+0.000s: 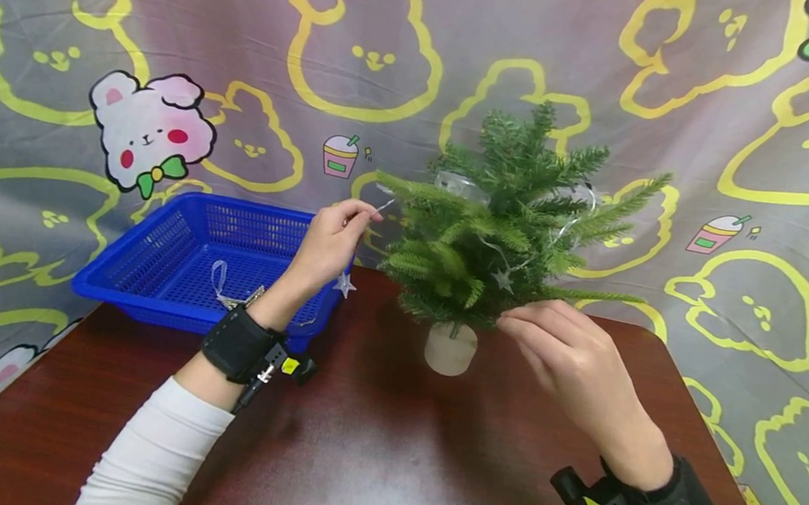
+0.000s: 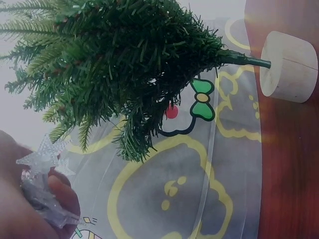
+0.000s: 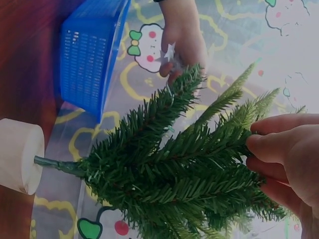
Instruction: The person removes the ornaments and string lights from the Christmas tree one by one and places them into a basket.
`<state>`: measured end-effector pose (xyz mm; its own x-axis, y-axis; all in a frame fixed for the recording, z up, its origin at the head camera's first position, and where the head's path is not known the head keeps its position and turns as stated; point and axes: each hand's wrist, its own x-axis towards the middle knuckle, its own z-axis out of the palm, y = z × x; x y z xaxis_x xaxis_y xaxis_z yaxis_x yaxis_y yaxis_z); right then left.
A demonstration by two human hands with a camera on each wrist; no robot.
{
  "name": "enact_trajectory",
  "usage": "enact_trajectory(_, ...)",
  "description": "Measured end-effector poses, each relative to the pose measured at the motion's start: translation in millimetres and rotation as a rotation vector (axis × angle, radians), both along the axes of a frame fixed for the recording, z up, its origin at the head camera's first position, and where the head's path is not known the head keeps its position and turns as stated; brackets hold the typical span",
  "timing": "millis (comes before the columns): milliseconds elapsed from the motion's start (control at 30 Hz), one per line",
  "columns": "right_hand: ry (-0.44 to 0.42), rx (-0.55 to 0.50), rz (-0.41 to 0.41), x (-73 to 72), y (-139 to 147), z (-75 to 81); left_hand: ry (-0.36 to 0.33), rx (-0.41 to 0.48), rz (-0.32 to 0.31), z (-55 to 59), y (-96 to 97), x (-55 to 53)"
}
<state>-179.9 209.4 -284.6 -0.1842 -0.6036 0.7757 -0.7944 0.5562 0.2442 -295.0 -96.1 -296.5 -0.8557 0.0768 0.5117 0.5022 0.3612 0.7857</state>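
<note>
We see a dark reddish-brown table with a smooth, slightly shiny surface (image 1: 370, 452), and its far right corner is rounded. A pale glow of light lies on its near middle part, and softer shadows are around it. On the left far side of this table we find a rectangular blue plastic basket with perforated walls (image 1: 253, 226). To the right of the basket, and apart from it, we notice a short cylindrical base of pale wood (image 1: 450, 353), which stands flat on the table and carries upright a small green artificial fir tree (image 1: 518, 215).
</note>
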Motion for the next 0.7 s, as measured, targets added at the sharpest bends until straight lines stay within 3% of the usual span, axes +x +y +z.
enact_trajectory(167,-0.003,-0.003,-0.011,0.9,5.8,0.3,0.067,-0.023,0.027,-0.2,-1.0,1.0)
enact_trajectory(400,-0.019,-0.009,-0.029,1.0,14.3,-0.3,0.212,-0.015,0.049,-0.8,0.3,-0.2)
enact_trajectory(700,-0.035,-0.024,-0.046,0.0,19.7,-0.5,0.337,0.071,0.075,0.6,0.5,1.0)
